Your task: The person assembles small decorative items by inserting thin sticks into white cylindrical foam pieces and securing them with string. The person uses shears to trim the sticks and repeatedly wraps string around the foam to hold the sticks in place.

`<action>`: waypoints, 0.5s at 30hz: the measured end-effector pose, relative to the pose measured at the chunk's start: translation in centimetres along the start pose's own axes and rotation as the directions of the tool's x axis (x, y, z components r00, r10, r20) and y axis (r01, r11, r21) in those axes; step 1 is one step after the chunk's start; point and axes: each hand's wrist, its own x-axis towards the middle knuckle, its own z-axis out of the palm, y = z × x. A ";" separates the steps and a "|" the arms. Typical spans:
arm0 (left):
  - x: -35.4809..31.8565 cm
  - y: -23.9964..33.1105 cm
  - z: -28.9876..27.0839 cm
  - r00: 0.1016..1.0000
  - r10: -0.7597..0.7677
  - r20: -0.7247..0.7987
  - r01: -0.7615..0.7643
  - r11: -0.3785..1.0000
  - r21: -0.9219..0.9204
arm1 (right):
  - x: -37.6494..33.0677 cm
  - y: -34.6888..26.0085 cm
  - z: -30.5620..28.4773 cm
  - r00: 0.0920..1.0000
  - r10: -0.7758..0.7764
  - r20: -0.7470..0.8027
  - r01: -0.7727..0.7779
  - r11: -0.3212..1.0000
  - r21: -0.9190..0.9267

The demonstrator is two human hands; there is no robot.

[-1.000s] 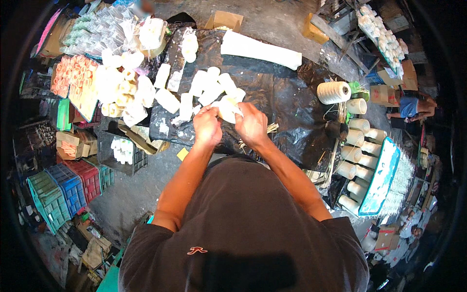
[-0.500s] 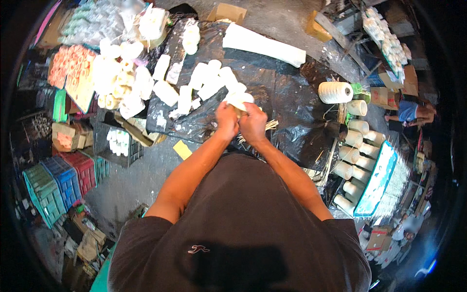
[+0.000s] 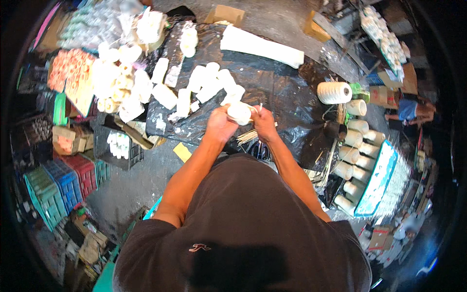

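My left hand [image 3: 220, 127] is closed round a stubby white cylinder [image 3: 239, 113], its round end turned up toward me. Close beside it on the right, my right hand [image 3: 263, 124] has its fingers pinched on a thin pale strip [image 3: 260, 106], whose other end I cannot make out. Just beyond my hands, several more white cylinders [image 3: 210, 89] lie loosely grouped on the black plastic sheet [image 3: 272, 85]. A bundle of thin straw-coloured sticks [image 3: 247, 136] and dark-handled scissors [image 3: 260, 151] sit between my forearms, near my body.
A long white bundle [image 3: 262, 46] lies at the sheet's far side. To the right stand a big spool of cream thread [image 3: 334, 92], several cream cylinders [image 3: 349, 154] and a blue-edged board [image 3: 378, 182]. Heaped white pieces [image 3: 116, 82] and plastic crates [image 3: 62, 177] fill the left. Another person [image 3: 417, 111] is far right.
My hands have moved apart slightly and lower. The white cylinder has tipped so its round end faces me, and the scissors between my forearms have come into sight.
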 end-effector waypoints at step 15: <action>-0.2 0.5 -4.4 0.993 -0.084 0.077 0.041 0.895 0.445 | -3.1 -0.4 2.2 0.778 0.159 0.608 -0.612 0.414 0.674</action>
